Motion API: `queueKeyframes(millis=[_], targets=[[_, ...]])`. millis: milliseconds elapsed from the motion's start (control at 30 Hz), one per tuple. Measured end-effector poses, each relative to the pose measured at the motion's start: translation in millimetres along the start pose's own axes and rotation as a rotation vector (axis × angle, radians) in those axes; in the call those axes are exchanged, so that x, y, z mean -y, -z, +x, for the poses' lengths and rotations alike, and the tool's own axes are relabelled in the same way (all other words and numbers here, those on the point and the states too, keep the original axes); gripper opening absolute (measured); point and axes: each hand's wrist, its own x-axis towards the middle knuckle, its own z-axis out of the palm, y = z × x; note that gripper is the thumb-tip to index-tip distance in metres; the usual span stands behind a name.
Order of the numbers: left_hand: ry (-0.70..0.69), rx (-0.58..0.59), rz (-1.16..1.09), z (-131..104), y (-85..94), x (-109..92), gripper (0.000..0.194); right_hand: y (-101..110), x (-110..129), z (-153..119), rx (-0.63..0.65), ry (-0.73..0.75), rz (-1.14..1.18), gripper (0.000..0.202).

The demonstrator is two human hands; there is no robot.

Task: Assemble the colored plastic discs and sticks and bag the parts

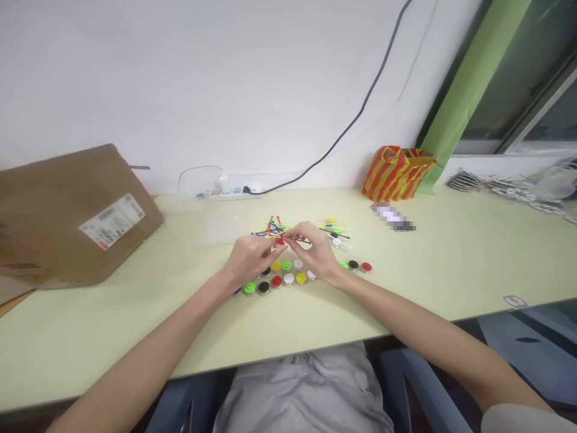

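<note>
Both hands meet above the pale table in the middle of the view. My left hand (253,255) is closed around a small piece with a red cap (280,241). Thumb and index finger of my right hand (314,248) are pinched at the same red piece, by its top. Below the hands stand rows of small clear containers with coloured caps, among them a green one (249,287), a black one (264,287) and a yellow one (301,277). Behind the fingers lies a pile of thin coloured sticks (272,227), partly hidden by my hands.
A large cardboard box (72,222) stands at the left. Near the wall are a power strip (234,193) and a black cable (342,133). A striped bag (396,175) and a phone (393,217) are at the right, with plates (509,189) farther right.
</note>
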Motion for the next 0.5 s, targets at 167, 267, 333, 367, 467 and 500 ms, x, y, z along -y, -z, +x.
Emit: queueKeyframes(millis=[167, 267, 333, 367, 467, 500], targets=[[0.115, 0.019, -0.122, -2, -0.2, -4, 0.042, 0, -1, -2, 0.033, 0.039, 0.022, 0.011], [0.213, 0.039, -0.257, -1, 2.3, -9, 0.041, 1, -2, -2, 0.069, 0.078, 0.031, 0.013], [0.260, 0.054, -0.304, -1, 3.7, -12, 0.043, 0, -1, -2, 0.092, 0.096, 0.018, 0.018], [0.273, 0.068, -0.310, 0, 4.0, -13, 0.046, 0, -1, -3, 0.096, 0.102, 0.001, 0.020], [0.257, 0.128, -0.289, 0, 3.1, -14, 0.050, -2, -3, -3, 0.086, 0.108, -0.071, 0.012], [0.244, 0.148, -0.276, 0, 2.4, -14, 0.050, -2, -4, -3, 0.084, 0.108, -0.091, 0.009]])
